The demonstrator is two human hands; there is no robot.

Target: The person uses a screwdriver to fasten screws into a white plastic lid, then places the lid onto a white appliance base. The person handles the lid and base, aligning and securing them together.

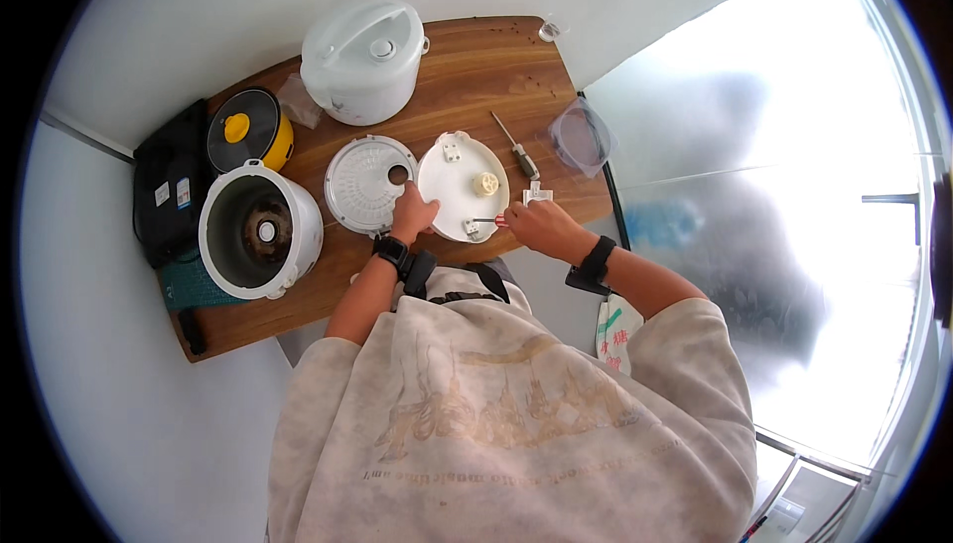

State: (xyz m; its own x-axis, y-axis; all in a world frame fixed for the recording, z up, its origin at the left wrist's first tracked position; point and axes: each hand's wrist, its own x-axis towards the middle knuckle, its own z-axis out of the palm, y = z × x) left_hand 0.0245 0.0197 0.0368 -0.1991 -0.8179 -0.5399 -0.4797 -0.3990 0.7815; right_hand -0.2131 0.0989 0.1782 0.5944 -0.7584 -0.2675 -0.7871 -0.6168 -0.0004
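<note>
A round white plastic lid shell [457, 186], seemingly from a rice cooker, lies with its hollow side up at the table's front edge. My left hand [415, 213] is closed on its left rim, steadying it. In my right hand [548, 232] is a screwdriver [486, 220] with a red handle. Its shaft points left to a small white bracket [472, 229] at the shell's near edge. Inside the shell is a cream round knob piece [485, 184], with another white bracket [453, 153] farther back. Beside my right hand lies a small white plastic part [537, 193].
Left of the shell is a ribbed white disc [362, 186] with a dark hole. An open rice cooker body [221, 225], a yellow pot [281, 144] and a black case [164, 191] stand farther left. A closed rice cooker [362, 76], second screwdriver [516, 151] and clear container [583, 136] are farther back.
</note>
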